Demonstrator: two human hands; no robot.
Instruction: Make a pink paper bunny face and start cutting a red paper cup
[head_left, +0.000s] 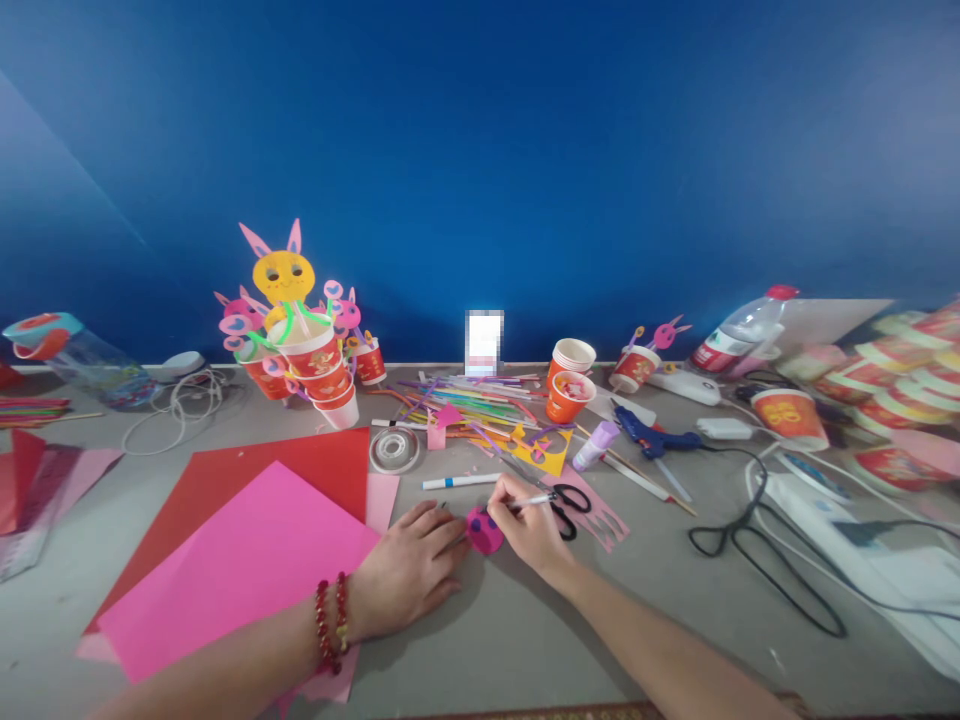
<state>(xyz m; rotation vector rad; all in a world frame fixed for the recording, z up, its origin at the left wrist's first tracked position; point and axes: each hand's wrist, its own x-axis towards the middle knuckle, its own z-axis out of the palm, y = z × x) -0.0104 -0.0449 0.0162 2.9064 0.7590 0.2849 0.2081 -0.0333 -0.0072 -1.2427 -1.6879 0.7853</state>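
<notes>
A small magenta paper disc [484, 535] with dark purple spots lies on the grey table between my hands. My left hand [411, 560], red beaded bracelets at its wrist, rests flat with its fingertips at the disc's left edge. Above the disc, my right hand [527, 525] is closed around a slim white marker [531, 501]; the tip is hidden by the fingers. Just beyond lies a second white marker [459, 482] with a blue band. Black-handled scissors [568, 500] lie right behind my right hand, beside cut pink paper [600, 508].
Pink paper [247, 560] over red sheets covers the left. Behind are paper-cup rabbit figures [307, 350], tape [394, 449], many straws [480, 402] and stacked cups [571, 372]. To the right lie a purple glue stick [596, 445], blue glue gun [652, 435], black cable [742, 535] and a bottle [742, 330].
</notes>
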